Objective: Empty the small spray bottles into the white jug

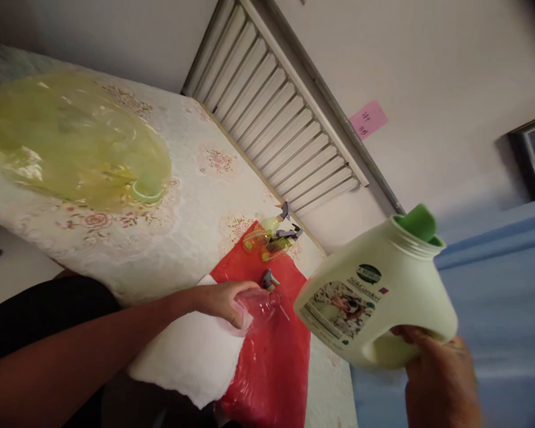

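Observation:
My left hand (pixel 225 303) is wrapped round a clear plastic bottle (pixel 261 306), whose open neck points right toward the jug. In my right hand (pixel 441 368) is the handle of a large pale green detergent jug (pixel 339 315), held up and tilted. No cap covers the jug's mouth, and a green spout (pixel 419 223) shows in it. Just beyond the bottle lies a grey spray head (pixel 270 279) on a red plastic sheet (pixel 276 368). Farther back, spray bottles (pixel 267 238) with yellowish liquid stand close together. A white cloth (pixel 191 356) lies beneath my left wrist.
A big translucent yellow plastic bag (pixel 71 148) rests on the flowered tablecloth (pixel 187 220) at the left. Behind the table, a metal rack (pixel 276 101) runs along the wall. A pink note (pixel 368 119) is stuck above it. Blue curtain cloth (pixel 508 297) hangs at the right.

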A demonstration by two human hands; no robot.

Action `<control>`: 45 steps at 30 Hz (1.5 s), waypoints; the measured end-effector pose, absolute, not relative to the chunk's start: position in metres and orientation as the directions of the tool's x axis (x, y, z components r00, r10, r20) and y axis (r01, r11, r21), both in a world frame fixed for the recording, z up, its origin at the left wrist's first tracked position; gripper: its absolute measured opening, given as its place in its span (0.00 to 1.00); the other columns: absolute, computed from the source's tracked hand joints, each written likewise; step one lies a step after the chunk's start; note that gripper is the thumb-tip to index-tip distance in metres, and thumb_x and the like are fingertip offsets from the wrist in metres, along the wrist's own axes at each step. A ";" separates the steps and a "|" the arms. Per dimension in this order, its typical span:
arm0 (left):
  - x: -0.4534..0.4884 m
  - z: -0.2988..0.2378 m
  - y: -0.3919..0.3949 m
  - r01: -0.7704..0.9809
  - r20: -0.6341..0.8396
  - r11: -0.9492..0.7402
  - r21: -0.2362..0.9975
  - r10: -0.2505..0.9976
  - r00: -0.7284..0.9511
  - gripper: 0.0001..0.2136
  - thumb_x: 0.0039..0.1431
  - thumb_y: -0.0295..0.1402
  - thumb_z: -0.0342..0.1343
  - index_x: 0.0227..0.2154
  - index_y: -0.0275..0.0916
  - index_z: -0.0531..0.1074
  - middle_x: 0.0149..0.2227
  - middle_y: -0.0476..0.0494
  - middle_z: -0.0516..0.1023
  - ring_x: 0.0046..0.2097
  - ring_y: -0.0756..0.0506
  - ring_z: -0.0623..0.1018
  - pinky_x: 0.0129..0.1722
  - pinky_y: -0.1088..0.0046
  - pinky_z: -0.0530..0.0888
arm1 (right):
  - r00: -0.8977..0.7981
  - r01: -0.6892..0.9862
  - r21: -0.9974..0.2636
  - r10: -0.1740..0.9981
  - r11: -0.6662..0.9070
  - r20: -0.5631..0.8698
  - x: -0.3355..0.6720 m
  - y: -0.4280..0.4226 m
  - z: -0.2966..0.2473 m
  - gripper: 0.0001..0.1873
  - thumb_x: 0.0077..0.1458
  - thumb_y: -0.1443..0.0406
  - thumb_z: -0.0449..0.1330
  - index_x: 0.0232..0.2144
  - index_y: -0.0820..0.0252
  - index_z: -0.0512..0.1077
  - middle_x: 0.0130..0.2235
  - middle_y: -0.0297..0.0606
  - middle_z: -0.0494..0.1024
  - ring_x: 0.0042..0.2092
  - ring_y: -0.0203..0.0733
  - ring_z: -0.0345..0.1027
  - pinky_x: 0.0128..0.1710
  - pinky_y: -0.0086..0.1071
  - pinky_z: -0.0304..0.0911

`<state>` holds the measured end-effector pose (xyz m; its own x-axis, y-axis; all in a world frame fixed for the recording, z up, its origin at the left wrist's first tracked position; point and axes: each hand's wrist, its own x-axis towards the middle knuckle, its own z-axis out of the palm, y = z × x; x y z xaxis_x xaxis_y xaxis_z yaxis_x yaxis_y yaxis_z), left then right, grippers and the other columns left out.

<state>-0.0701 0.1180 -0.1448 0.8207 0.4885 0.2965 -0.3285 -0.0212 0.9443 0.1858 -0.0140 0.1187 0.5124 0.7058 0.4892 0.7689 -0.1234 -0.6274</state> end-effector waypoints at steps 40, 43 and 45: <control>-0.048 -0.184 0.146 0.174 0.188 -0.330 0.928 0.818 0.544 0.39 0.45 0.37 0.63 0.62 0.42 0.57 0.62 0.37 0.62 0.61 0.35 0.67 0.58 0.62 0.67 | 0.405 0.792 -0.439 0.903 -0.425 -0.143 0.207 -0.035 0.038 0.20 0.37 0.49 0.66 0.25 0.60 0.76 0.20 0.32 0.71 0.20 0.35 0.58 0.18 0.28 0.58; -0.049 -0.185 0.146 0.157 0.203 -0.338 0.928 0.812 0.547 0.38 0.45 0.37 0.62 0.61 0.42 0.57 0.62 0.37 0.62 0.61 0.35 0.67 0.58 0.63 0.66 | 0.377 0.806 -0.432 0.914 -0.404 -0.152 0.207 -0.032 0.037 0.21 0.38 0.49 0.66 0.25 0.61 0.76 0.20 0.32 0.70 0.19 0.34 0.58 0.18 0.27 0.57; -0.048 -0.185 0.146 0.148 0.200 -0.329 0.933 0.814 0.545 0.39 0.45 0.37 0.63 0.62 0.42 0.57 0.62 0.37 0.61 0.62 0.35 0.66 0.59 0.62 0.65 | 0.364 0.810 -0.433 0.918 -0.395 -0.157 0.207 -0.030 0.036 0.22 0.39 0.48 0.66 0.25 0.62 0.75 0.20 0.31 0.70 0.19 0.34 0.57 0.17 0.27 0.57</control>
<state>-0.0483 0.1456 -0.1853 0.5451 0.8140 0.2005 0.1484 -0.3291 0.9326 0.2067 -0.0296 0.0359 0.3642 0.9180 -0.1568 0.8098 -0.3953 -0.4335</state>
